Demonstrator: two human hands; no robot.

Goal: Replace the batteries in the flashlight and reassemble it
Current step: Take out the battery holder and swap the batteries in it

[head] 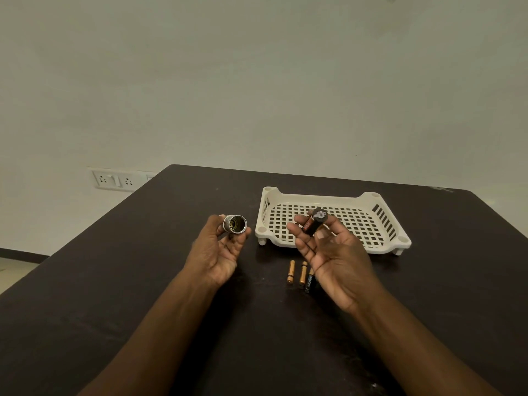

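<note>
Above the table (143,281), the left hand (220,250) pinches the flashlight (235,224); the right hand (331,252) grips the battery holder (314,221) before the tray (371,198), three batteries (303,274) lying below.

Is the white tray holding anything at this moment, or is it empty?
Empty, as far as can be seen. The white tray shows bare lattice floor; the right hand with the battery holder hides part of it. Loose batteries lie on the table.
</note>
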